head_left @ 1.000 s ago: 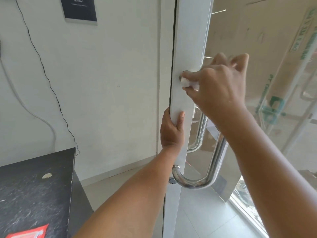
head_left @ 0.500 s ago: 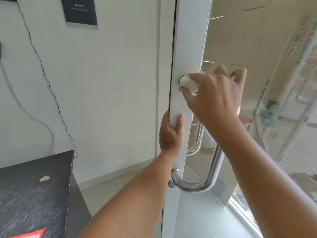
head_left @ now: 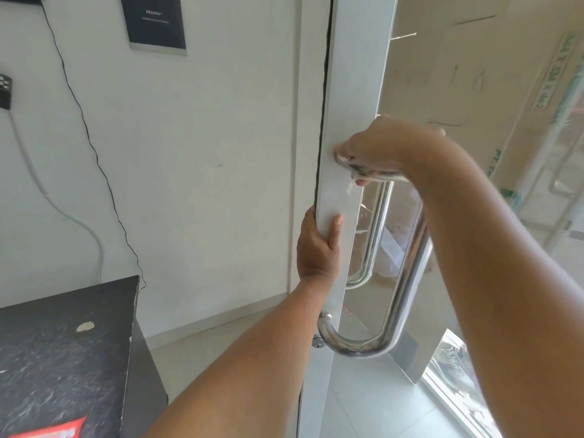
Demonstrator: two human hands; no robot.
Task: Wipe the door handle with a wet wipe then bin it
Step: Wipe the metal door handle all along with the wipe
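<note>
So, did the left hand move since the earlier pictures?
No. The left hand grips the door edge at the same spot, equally far above the lower end of the handle.

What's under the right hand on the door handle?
A wet wipe, bunched against the top bend of the door handle. Only scraps show beneath the right hand; the rest, and the upper mount, are covered.

A black speckled counter [head_left: 63, 358] was seen at the lower left, with a pale chip [head_left: 85, 326] marked on its top and a red packet [head_left: 50, 429] laid at its near edge. Above the counter, a thin black cable [head_left: 94, 147] and a white cable [head_left: 63, 213] were hung down the white wall [head_left: 205, 153], and a dark plaque [head_left: 156, 22] was fixed higher still.
</note>
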